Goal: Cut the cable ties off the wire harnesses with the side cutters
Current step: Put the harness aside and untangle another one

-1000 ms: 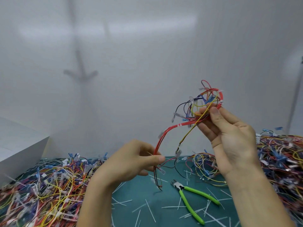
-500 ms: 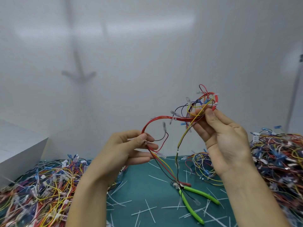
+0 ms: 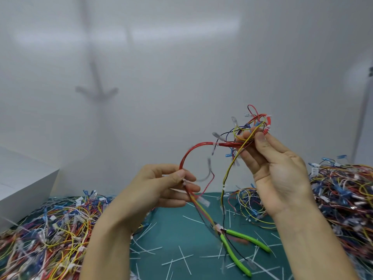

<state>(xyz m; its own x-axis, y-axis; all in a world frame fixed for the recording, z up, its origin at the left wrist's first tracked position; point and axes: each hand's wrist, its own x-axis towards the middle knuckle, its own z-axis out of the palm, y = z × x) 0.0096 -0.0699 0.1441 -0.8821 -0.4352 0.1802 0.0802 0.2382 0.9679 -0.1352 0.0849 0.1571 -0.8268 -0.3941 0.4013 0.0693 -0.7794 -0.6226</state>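
Note:
I hold one wire harness [image 3: 198,148] of red, yellow, blue and black wires up in the air between both hands. My right hand [image 3: 276,170] pinches its tangled upper end, thumb on top. My left hand [image 3: 159,188] pinches the red bundle lower down, at a white cable tie [image 3: 185,182]. Another white tie [image 3: 215,146] wraps the red arch between the hands, and one [image 3: 223,187] sits on the hanging yellow wire. The side cutters [image 3: 240,247], with green handles, lie on the teal mat [image 3: 177,225] below, touched by neither hand.
A large heap of harnesses [image 3: 50,229] covers the mat at left, another heap [image 3: 343,199] at right. Several cut white tie pieces [image 3: 184,257] litter the mat. A white box [image 3: 24,182] stands at far left. A white wall rises behind.
My left hand rose and slid along the red bundle, which now arches between the hands. The loose wire ends dropped down over the cutters. The right hand barely moved.

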